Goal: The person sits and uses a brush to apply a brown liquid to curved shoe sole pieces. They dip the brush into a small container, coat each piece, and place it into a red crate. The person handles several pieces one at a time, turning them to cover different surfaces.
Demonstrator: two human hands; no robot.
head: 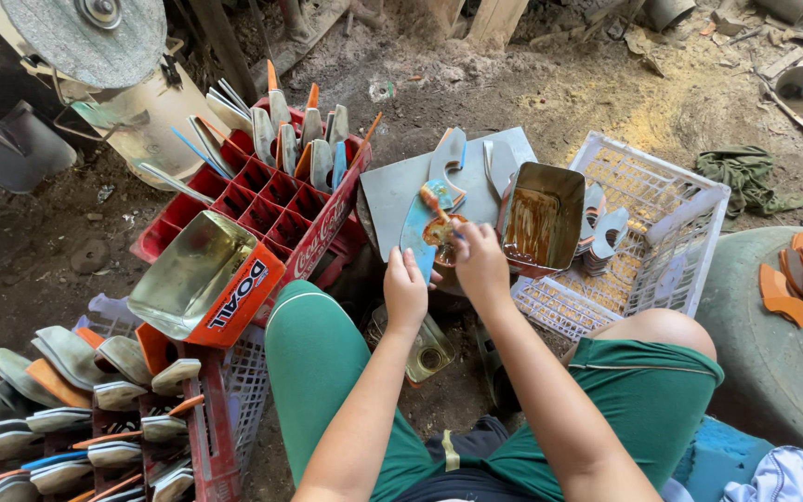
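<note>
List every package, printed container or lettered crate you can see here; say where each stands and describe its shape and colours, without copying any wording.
Square metal tin: lower left, tipped on its side on a crate, shiny inside, orange side with white lettering.
Red plastic bottle crate: left of centre, gridded compartments holding sole pieces, white script along its side.
Open rectangular tin: just beyond the right hand, smeared brown inside, no label visible.

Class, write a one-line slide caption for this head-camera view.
Seated worker's left hand steadies a blue shoe sole while the right hand brushes glue on it, beside an open tin.
</note>
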